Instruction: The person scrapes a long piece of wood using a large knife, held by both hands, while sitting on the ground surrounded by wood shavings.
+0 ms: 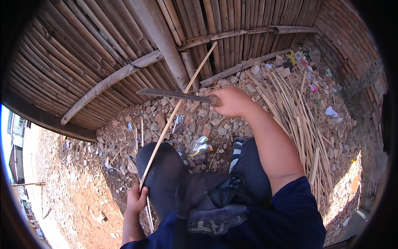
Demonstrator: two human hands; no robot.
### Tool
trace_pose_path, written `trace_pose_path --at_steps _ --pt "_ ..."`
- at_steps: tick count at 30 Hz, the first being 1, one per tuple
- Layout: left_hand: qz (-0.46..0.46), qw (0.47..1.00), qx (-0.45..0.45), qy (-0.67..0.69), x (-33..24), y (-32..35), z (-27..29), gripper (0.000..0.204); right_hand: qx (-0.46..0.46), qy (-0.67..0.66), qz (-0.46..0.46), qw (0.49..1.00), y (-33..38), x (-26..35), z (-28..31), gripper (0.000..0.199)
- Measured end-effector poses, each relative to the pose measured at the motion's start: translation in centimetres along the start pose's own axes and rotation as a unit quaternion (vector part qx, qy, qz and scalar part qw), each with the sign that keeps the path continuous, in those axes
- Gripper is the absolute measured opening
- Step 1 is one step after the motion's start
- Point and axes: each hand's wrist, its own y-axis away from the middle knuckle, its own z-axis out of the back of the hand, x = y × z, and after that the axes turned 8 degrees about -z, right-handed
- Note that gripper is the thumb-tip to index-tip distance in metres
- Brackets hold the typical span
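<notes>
My left hand (137,198) is closed round the lower end of a long, thin bamboo strip (169,123), beside my left knee. The strip slants up and away to the right, its far end in front of the bamboo wall. My right hand (233,101) grips the handle of a machete (174,95), whose dark blade points left. The blade crosses the strip a little above its middle; whether the two touch I cannot tell. Over the rubble, both are held up in front of my knees.
A pile of split bamboo strips (299,124) lies to my right. Ahead stands a bamboo wall (232,20) with a thick post (163,39). A brick wall (352,45) rises at the far right. Stones, litter and a shiny wrapper (200,147) cover the ground between my feet and the wall.
</notes>
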Motion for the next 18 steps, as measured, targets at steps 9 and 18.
trace_pose_path --at_steps 9,18 --pt "0.104 0.988 0.084 0.081 -0.1 0.6 1.2 0.047 0.052 0.041 0.034 0.997 -1.3 0.3 -3.0 0.054" --pt "0.135 0.972 0.124 0.148 -0.8 0.4 1.5 0.046 0.036 0.025 -0.007 0.999 -1.2 -0.7 -2.5 0.055"
